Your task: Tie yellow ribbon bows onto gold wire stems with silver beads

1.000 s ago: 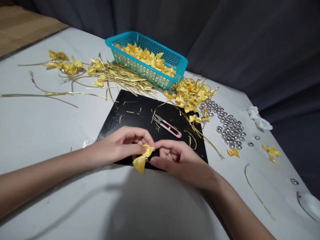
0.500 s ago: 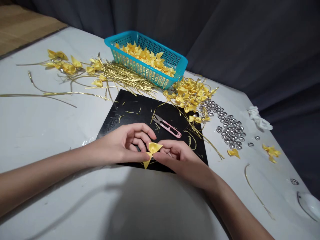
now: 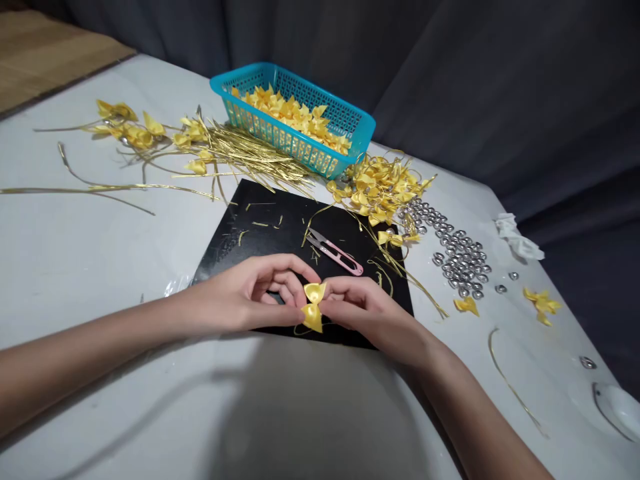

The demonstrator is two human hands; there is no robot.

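Between my two hands is a small yellow ribbon bow (image 3: 313,316), held over the near edge of a black mat (image 3: 220,247). My left hand (image 3: 265,293) pinches its left side with thumb and fingers. From the right, my right hand (image 3: 357,303) grips the bow near its middle with thumb and forefinger. A thin gold cord shows faintly below the bow; its knot is hidden by the fingers. Just beyond my hands, pink thread snips (image 3: 336,253) lie on the mat among short gold cord scraps.
A blue basket (image 3: 295,79) of yellow bows stands at the back. Gold cords (image 3: 255,155) lie in front of it. More corded bows (image 3: 383,190) are piled right of it, beside many silver beads (image 3: 465,263). A crumpled white cloth (image 3: 517,239) lies far right.
The bow has turned in my fingers, so both loops now face up more fully. Both hands have shifted slightly, the bow moving a little to the right.
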